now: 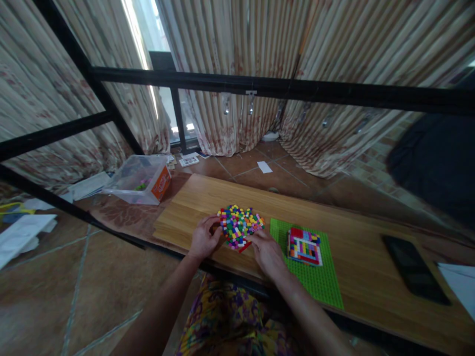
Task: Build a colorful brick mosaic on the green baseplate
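Observation:
A heap of small multicoloured toy bricks (239, 225) lies on the wooden tabletop, between my two hands. My left hand (205, 238) rests at the heap's left edge, thumb and fingers curved apart with a gap between them. At the heap's right edge, my right hand (266, 251) has its fingers drawn together among the bricks; whatever they pinch is too small to make out. A long red brick (243, 247) lies just by its fingertips. To the right, a block of coloured bricks with a white border (304, 246) sits on a green baseplate (326, 282).
A black phone (415, 269) and white paper (460, 284) lie at the table's right end. A clear plastic bin (129, 180) with an orange label stands beyond the left end. A black metal bar (267, 88) crosses ahead, before the curtains (237, 44).

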The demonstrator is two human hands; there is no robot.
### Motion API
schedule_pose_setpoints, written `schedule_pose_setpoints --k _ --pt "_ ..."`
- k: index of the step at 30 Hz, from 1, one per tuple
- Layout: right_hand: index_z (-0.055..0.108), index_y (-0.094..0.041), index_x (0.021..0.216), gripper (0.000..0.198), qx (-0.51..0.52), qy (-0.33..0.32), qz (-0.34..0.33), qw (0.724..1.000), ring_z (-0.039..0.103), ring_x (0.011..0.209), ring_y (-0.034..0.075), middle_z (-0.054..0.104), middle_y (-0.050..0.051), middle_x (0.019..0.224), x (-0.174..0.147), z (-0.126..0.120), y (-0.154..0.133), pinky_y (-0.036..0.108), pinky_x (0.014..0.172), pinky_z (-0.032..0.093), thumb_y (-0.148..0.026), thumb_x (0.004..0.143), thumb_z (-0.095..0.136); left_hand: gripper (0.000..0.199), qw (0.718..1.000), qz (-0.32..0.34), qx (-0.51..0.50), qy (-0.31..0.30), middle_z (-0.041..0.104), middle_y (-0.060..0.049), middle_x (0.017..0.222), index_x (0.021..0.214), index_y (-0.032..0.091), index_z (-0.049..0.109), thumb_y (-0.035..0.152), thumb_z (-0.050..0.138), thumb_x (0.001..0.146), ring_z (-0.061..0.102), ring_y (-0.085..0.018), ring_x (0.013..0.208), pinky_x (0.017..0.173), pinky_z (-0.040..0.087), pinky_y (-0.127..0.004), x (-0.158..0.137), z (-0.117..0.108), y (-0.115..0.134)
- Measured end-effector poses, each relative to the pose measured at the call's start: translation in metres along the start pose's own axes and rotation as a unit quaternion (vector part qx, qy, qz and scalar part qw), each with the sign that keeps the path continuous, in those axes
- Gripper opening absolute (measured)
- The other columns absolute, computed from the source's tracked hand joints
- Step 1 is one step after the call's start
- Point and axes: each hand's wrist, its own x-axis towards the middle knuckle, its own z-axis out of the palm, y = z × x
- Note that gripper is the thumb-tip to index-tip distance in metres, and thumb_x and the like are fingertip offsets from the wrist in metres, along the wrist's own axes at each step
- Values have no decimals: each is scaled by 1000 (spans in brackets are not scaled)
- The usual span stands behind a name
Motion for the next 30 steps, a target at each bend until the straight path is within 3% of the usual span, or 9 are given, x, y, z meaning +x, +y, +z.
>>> schedule_pose_setpoints --k 13,19,23,26,30 --pt "67 -22 92 19 -53 -33 57 996 59 95 19 64 6 96 -6 -8 -2 30 89 46 -16 90 49 21 1000 -8 -8 -5 67 -7 112 101 21 65 26 58 82 62 -22 106 97 49 -40 1 -1 3" --pt "67 -22 99 28 -25 6 70 997 60 98 18 66 7 97 -10 -5 -9 29 89 47 -9 89 44 20 1000 -7 -11 -5 68 -7 109 99 21 66 28 57 82 62 -23 105 97 49 -41 3 -3 3" --pt "67 -23 102 29 88 79 78 990 62 96 17 66 7 101 -25 -17 -8 29 85 50 -13 91 42 21 1000 3 -8 -15 67 -8 110 99 20 66 31 57 83 62 -23 106 97 49 -41 4 -4 1" --pt "70 -24 96 20 226 142 134 954 64 88 18 67 5 95 -40 -32 0 31 78 53 -27 88 52 23 1000 0 -4 -19 67 -8 111 101 21 65 33 56 84 61 -23 107 97 48 -41 4 -4 -2" --pt "73 -23 92 25 400 213 260 853 67 73 19 72 3 81 -59 -53 21 35 70 55 -42 75 69 24 1000 -5 0 -23 67 -8 113 101 21 65 36 55 85 61 -24 108 98 48 -42 4 -4 -2"
